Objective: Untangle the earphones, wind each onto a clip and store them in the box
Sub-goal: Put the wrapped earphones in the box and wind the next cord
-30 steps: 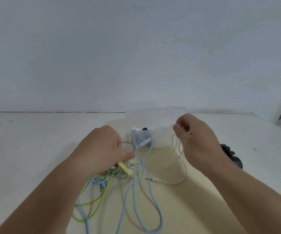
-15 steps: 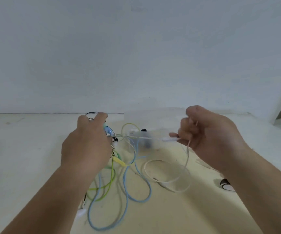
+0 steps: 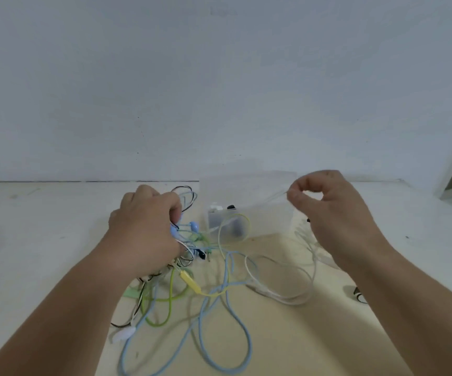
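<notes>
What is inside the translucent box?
In the box, a white piece and a black piece show at its left end; frosted walls blur the rest, and the right hand covers its right end.

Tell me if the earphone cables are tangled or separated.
Tangled: blue cable, green cable and yellow cable cross in a bunch the left hand grips; the right hand pinches a white cable.

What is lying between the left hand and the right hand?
In the head view, the translucent box stands between the left hand and right hand, with a pale yellow cable loop in front.
</notes>
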Demonstrator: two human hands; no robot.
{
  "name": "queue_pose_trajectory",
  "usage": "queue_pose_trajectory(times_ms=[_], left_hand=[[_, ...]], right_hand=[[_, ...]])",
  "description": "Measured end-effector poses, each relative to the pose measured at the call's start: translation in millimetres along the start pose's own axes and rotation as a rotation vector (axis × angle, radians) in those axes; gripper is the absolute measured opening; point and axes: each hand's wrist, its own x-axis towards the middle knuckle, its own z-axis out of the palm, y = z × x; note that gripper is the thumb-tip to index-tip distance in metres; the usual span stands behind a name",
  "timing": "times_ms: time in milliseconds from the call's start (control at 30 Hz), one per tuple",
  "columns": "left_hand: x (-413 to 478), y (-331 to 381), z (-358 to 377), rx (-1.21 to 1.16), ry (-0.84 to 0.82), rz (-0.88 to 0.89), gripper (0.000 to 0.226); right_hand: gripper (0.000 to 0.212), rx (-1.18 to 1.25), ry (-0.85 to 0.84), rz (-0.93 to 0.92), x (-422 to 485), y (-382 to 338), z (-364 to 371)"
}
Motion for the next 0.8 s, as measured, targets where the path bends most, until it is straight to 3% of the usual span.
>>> queue_pose_trajectory(times_ms=[133, 233, 333, 433, 533, 633, 700, 800], left_hand=[[3.3, -5.5, -7.0, -0.312, -0.037, -0.091, 0.027], [8.9, -12.5, -7.9, -0.538, -0.006, -0.241, 0.021], [12.5, -17.0, -7.5, -0.417, 0.165, -0.311, 0.010], [12.0, -16.5, -8.3, -0.127, 0.220, -0.300, 0.022], [11.1, -13.7, -7.4, -0.037, 0.150, -0.229, 0.049], [1.8, -2.1, -16.2, -0.249, 0.011, 0.004, 0.075], [-5.9, 13.1, -19.9, -0.464, -0.077, 0.193, 0.069], [-10.4, 29.9, -9.4, -0.654, -0.121, 0.315, 0.055]], right_hand=[[0.022, 0.221, 0.130, 0.108, -0.4, -2.8, -2.4], [0.028, 0.717, 0.191, 0.318, 2.0, -11.5, -8.8], [0.028, 1.126, 0.097, 0.464, 3.6, -16.4, -13.1], [0.030, 1.281, -0.004, 0.463, 4.9, -14.3, -16.4], [0.031, 1.276, -0.134, 0.418, 4.0, -16.8, -19.6], [0.030, 1.248, -0.311, 0.374, -0.4, -21.5, -17.1], [0.029, 1.244, -0.427, 0.345, -4.1, -24.6, -13.5], [0.022, 1.265, -0.588, 0.312, -7.5, -23.6, -10.9]])
